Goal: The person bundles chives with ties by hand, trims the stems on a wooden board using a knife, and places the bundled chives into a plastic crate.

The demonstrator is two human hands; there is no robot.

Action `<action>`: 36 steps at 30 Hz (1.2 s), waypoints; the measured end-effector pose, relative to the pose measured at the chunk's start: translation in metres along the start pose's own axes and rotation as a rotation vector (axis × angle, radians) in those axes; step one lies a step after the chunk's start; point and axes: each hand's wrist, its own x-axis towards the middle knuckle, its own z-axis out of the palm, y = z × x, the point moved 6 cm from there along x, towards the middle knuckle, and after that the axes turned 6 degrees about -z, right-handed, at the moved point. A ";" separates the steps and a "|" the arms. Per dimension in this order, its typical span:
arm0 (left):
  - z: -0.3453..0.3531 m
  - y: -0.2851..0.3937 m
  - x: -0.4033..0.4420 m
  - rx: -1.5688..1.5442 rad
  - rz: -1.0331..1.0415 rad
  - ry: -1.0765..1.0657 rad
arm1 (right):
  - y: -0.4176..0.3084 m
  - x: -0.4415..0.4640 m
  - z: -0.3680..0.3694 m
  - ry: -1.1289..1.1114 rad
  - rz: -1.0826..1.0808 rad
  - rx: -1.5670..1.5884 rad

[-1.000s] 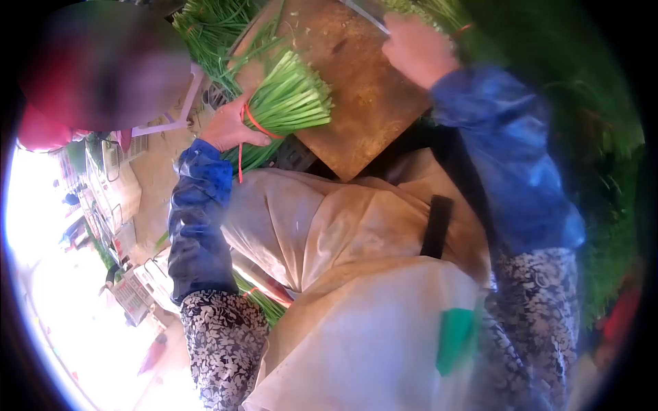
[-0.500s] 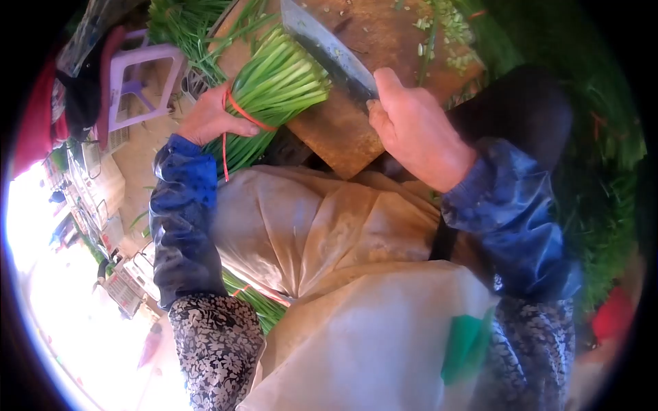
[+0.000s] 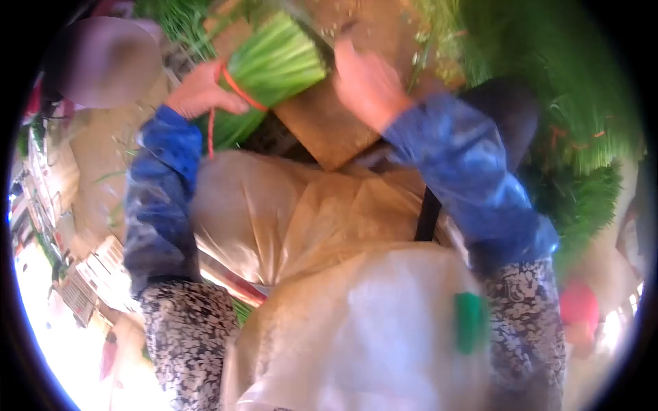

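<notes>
My left hand (image 3: 205, 91) is wrapped round a thick bundle of green stalks (image 3: 277, 65), which a red band (image 3: 240, 89) ties together. The pale cut ends point up and to the right, over a wooden board (image 3: 329, 130). Just right of those ends is my right hand (image 3: 369, 82), closed and smeared by motion. A cleaver (image 3: 319, 45) is in its grip; only a thin dark strip of the blade shows beside the stalks, and its handle is hidden by the fingers.
Chopped green bits (image 3: 439, 41) lie at the board's far right. Heaps of green stalks (image 3: 582, 137), some banded in red, fill the right side. A stained apron (image 3: 329, 212) covers my lap, and more stalks (image 3: 241, 309) lie beside it. A blurred purplish shape (image 3: 106, 61) is at upper left.
My right hand has moved left and up towards the cut ends, and the cleaver blade has turned so that far less of it shows. The left hand keeps its hold; the view has shifted slightly.
</notes>
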 end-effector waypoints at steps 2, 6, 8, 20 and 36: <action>-0.009 -0.010 0.000 -0.104 0.059 0.007 | 0.021 -0.019 -0.010 -0.046 -0.032 -0.185; -0.047 0.025 -0.052 -0.185 0.262 0.236 | 0.013 -0.028 -0.019 0.080 -0.187 -0.364; -0.065 0.049 -0.090 -0.337 0.335 0.303 | 0.027 -0.028 0.011 0.113 -0.198 -0.427; -0.054 0.101 -0.198 -0.884 0.882 0.748 | -0.018 0.007 -0.094 0.310 -0.379 -0.266; 0.069 0.023 -0.235 -0.953 0.866 0.869 | -0.219 -0.066 -0.080 -0.187 -0.666 1.075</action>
